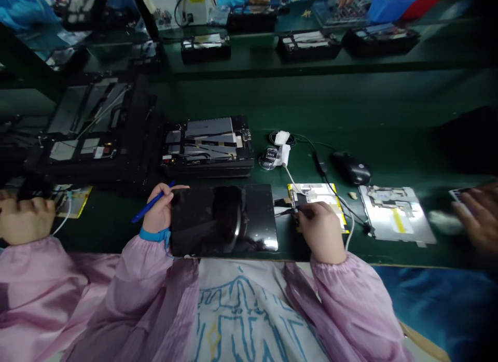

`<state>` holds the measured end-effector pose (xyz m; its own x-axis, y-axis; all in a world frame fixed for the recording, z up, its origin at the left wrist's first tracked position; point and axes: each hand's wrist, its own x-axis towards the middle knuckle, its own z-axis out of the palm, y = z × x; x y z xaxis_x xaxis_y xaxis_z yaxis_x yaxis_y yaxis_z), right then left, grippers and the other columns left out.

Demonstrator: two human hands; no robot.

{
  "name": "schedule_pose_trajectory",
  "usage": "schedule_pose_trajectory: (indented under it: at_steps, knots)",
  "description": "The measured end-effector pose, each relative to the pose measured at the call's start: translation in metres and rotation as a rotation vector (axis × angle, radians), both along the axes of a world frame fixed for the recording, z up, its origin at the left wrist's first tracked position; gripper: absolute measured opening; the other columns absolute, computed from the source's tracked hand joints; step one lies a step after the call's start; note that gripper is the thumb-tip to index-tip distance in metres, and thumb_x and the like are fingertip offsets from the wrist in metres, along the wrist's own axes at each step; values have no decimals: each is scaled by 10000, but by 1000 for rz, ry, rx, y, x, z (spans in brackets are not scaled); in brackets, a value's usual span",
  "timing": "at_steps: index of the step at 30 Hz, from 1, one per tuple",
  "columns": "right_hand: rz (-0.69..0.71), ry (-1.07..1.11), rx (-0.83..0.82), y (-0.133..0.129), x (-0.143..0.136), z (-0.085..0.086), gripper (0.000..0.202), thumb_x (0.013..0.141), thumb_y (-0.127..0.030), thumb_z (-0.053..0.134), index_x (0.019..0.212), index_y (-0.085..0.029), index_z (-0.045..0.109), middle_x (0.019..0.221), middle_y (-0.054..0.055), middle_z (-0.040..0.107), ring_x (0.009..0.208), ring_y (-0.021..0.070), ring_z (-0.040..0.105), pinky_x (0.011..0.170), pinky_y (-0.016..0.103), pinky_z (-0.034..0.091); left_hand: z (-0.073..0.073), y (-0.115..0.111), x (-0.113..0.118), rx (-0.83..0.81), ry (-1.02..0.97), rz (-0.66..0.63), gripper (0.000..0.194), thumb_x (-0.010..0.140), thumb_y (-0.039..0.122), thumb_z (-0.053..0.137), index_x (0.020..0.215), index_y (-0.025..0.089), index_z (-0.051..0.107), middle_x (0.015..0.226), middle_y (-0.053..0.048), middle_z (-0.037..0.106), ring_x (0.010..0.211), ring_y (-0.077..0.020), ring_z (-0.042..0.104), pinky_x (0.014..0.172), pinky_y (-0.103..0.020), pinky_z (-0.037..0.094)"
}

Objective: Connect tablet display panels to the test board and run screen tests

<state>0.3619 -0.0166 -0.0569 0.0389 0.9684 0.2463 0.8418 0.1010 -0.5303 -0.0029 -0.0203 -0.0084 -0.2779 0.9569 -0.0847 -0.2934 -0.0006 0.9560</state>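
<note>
A dark glossy screen panel [224,219] lies flat at the table's front edge. My left hand [159,209], with a blue band at the wrist, holds a blue pen-like tool [152,202], and its index finger rests at the panel's upper left corner. To the right of the panel, my right hand [319,228] pinches at a small connector end on a board with yellow edges [338,201]; its fingertips partly hide what they hold. Short black and white flat cables [282,207] run between panel and board. A white cable [292,179] leads to the board.
Black trays with device parts [206,167] stand behind the panel, with a taller stack [93,165] to the left. A black mouse [351,167] and a silver metal plate [397,217] lie right. Co-workers' hands [26,217] show at both sides and across the shelf.
</note>
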Motion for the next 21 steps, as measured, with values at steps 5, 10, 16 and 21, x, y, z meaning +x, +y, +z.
schedule_pose_trajectory:
  at_steps: [5, 10, 16, 21]
  knots:
    - [-33, 5, 16, 0, 1, -6, 111, 771, -269, 530, 729, -194, 598, 749, 126, 606, 726, 277, 561, 671, 446, 483, -3, -2, -1, 17, 6, 9, 262, 658, 220, 694, 709, 194, 438, 882, -101, 751, 792, -241, 698, 745, -360, 524]
    - [-60, 40, -5, -1, 4, -8, 129, 761, -317, 553, 710, -203, 589, 727, 122, 609, 709, 278, 564, 666, 437, 474, -5, -4, -1, 12, 8, -2, 341, 644, 231, 737, 703, 195, 403, 884, -88, 743, 792, -232, 691, 707, -339, 525]
    - [-86, 61, -27, -2, 4, -7, 233, 779, -398, 551, 635, -215, 556, 648, 116, 610, 631, 273, 559, 610, 415, 442, -11, -11, -9, -75, 111, -3, 366, 649, 205, 774, 707, 202, 412, 570, 56, 566, 471, -107, 516, 454, -201, 383]
    - [-39, 118, 19, -7, -1, 14, 161, 777, -317, 537, 812, -186, 624, 770, 105, 624, 716, 261, 592, 669, 416, 484, -6, -20, -5, -44, 151, 93, 405, 626, 222, 784, 645, 195, 381, 531, 64, 472, 468, -91, 445, 439, -200, 335]
